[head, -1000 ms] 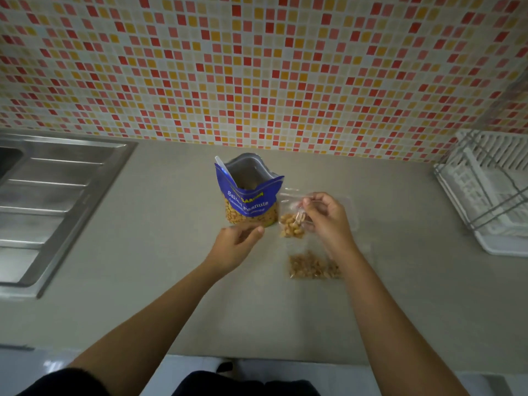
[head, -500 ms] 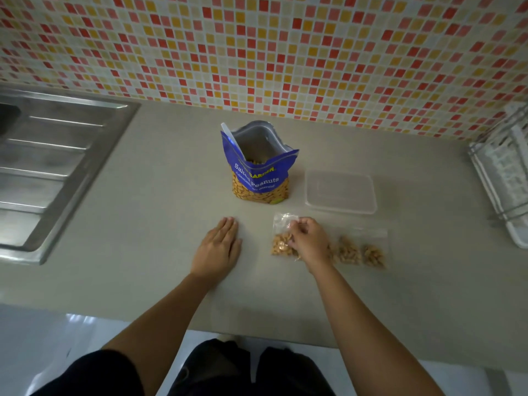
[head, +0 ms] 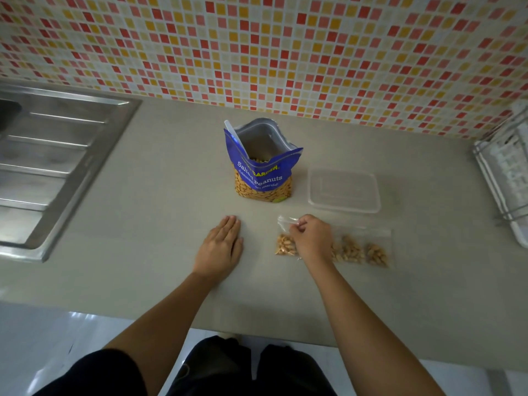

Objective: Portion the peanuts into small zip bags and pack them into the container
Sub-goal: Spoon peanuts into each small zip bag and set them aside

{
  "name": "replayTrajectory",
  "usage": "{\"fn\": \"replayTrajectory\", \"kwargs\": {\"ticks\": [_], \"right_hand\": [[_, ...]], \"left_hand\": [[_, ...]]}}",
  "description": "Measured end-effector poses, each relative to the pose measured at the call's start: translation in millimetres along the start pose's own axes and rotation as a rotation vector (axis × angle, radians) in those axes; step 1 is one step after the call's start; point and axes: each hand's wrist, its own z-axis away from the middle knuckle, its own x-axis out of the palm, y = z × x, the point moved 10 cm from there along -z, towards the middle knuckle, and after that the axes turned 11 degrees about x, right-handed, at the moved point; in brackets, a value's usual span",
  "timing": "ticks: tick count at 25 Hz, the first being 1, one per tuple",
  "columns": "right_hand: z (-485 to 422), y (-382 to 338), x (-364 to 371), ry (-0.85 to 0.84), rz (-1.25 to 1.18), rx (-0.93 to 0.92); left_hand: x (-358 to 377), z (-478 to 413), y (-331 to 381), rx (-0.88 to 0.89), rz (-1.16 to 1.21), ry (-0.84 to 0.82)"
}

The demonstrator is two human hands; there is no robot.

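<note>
Now that the small clear zip bag of peanuts [head: 285,244] lies on the grey surface [head: 143,224], not raised beside the pouch as it was 1 s ago, this portion looks filled & is prob. being sealed or just parked. The right hand [head: 311,238] pinches the bag's top edge w/ curled fingertips; can't tell if the zip is pressed shut. The left hand [head: 221,247] lies flat, palm down, fingers straight, holding nothing, left of the bag & apart from it; 1 s ago it hovered by the pouch w/ fingers pinched, so scooping seems done for this round. More filled clear zip bags [head: 354,250] sit in a row to the right of the held one, partly hidden by the right wrist, so exact count unclear, at least two. The tall blue foil pouch of salted peanuts [head: 264,178] stands open behind both hands, a white scoop handle [head: 233,134] poking out of it. The clear rectangular plastic container [head: 344,191] sits just behind the row of bags, w/ no bag visible in it, so packing hasn't begun by my read. Off to the sides: steel sink drainer [head: 57,167] left, white dish rack [head: 508,181] right.
</note>
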Motion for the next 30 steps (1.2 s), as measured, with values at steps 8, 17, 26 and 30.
{"fn": "replayTrajectory", "kwargs": {"ticks": [8, 17, 26, 30], "right_hand": [[3, -9, -4, 0.04, 0.121, -0.023], [12, -16, -4, 0.066, 0.285, -0.062], [47, -54, 40, 0.032, 0.182, -0.386], [71, -62, 92, -0.068, 0.336, -0.408]], "left_hand": [[3, -1, -2, 0.007, -0.007, 0.003], [8, -1, -2, 0.062, 0.018, -0.001], [-118, -42, -64, -0.387, 0.479, 0.422], [-182, -104, -34, -0.237, 0.581, 0.424]]}}
